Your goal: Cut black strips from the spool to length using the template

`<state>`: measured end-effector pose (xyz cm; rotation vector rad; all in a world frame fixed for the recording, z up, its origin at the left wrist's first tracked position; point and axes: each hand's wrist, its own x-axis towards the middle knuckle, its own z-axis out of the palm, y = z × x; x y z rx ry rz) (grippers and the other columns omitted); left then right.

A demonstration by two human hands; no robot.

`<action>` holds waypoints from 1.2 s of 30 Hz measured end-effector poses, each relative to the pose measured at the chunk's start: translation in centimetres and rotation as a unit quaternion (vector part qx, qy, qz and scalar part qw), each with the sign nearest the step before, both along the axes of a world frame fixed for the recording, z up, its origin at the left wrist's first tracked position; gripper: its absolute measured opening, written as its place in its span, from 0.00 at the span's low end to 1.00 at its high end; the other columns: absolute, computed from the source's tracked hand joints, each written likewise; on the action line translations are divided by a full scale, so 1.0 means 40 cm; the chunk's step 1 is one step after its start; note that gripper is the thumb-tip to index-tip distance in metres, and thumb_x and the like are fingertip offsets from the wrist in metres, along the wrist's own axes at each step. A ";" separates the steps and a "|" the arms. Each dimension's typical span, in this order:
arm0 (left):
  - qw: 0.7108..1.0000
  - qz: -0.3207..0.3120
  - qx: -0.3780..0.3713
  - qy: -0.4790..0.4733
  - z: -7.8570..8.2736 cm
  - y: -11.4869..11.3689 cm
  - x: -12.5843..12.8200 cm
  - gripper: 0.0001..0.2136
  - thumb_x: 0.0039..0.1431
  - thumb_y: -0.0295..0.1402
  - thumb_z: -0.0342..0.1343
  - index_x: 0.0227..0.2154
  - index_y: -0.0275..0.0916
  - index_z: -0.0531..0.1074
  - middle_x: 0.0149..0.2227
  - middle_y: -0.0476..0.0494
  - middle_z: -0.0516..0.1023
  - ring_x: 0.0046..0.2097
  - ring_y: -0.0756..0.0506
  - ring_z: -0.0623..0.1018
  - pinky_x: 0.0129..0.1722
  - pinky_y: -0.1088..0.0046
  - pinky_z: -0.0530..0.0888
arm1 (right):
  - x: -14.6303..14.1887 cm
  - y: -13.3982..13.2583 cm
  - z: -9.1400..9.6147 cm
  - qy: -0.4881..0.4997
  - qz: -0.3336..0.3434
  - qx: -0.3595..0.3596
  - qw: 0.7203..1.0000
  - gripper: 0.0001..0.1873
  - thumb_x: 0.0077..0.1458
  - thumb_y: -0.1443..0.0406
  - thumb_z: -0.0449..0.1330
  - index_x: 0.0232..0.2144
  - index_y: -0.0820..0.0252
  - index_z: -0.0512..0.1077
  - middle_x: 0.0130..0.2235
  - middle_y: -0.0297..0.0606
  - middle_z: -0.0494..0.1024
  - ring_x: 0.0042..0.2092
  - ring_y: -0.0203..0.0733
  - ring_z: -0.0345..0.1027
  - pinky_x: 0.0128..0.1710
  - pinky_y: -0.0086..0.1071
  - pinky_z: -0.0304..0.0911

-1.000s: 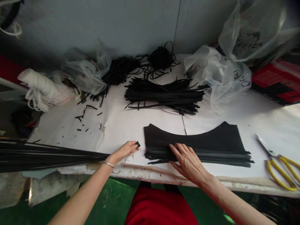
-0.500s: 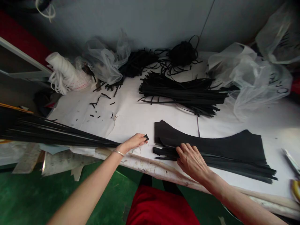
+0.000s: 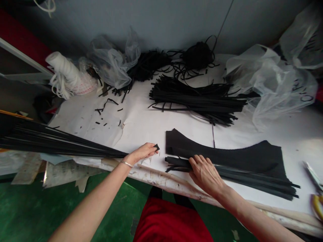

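My left hand (image 3: 141,153) is closed on the ends of a long bundle of black strips (image 3: 55,143) that stretches off the table's left edge; a short black tip sticks out past my fingers. My right hand (image 3: 205,173) rests with curled fingers on a loose sheaf of cut black strips (image 3: 254,179) at the table's front edge, pulling some away from the curved black sheet (image 3: 227,153) behind them. The strips under my right hand fan out toward the right.
A heap of black strips (image 3: 196,101) lies mid-table, black cord coils (image 3: 196,55) behind it. Clear plastic bags (image 3: 272,80) sit back right and back left (image 3: 112,67). A white tape roll (image 3: 67,75) lies far left. Yellow-handled scissors (image 3: 316,191) lie at the right edge.
The view has swung left and tilted. My right hand has gathered the front strips away from the black sheet, its fingers curling. My left hand keeps its grip on the long bundle.
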<state>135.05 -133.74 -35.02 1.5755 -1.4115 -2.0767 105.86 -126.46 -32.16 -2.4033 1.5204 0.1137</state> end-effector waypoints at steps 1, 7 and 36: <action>1.000 0.003 0.006 0.000 0.004 -0.001 -0.001 0.17 0.57 0.46 0.53 0.33 0.34 0.68 0.21 0.58 0.53 0.20 0.56 0.51 0.20 0.76 0.45 | -0.004 -0.003 0.002 -0.007 -0.004 0.010 1.000 0.05 0.53 0.71 0.54 0.34 0.59 0.65 0.35 0.39 0.70 0.39 0.48 0.62 0.38 0.38 0.47; 0.999 0.010 0.032 0.007 0.021 -0.007 -0.009 0.18 0.54 0.47 0.55 0.33 0.34 0.67 0.22 0.58 0.53 0.21 0.56 0.49 0.20 0.75 0.44 | -0.031 -0.019 -0.001 -0.040 -0.021 0.061 0.997 0.05 0.56 0.72 0.53 0.36 0.60 0.62 0.31 0.36 0.70 0.35 0.44 0.64 0.36 0.35 0.49; 0.998 0.024 0.049 0.002 0.026 -0.014 -0.013 0.17 0.54 0.46 0.56 0.33 0.33 0.68 0.21 0.58 0.54 0.21 0.57 0.50 0.20 0.76 0.43 | -0.008 0.014 0.008 0.056 -0.005 0.001 0.998 0.10 0.59 0.74 0.51 0.36 0.60 0.70 0.40 0.43 0.71 0.42 0.48 0.65 0.38 0.38 0.55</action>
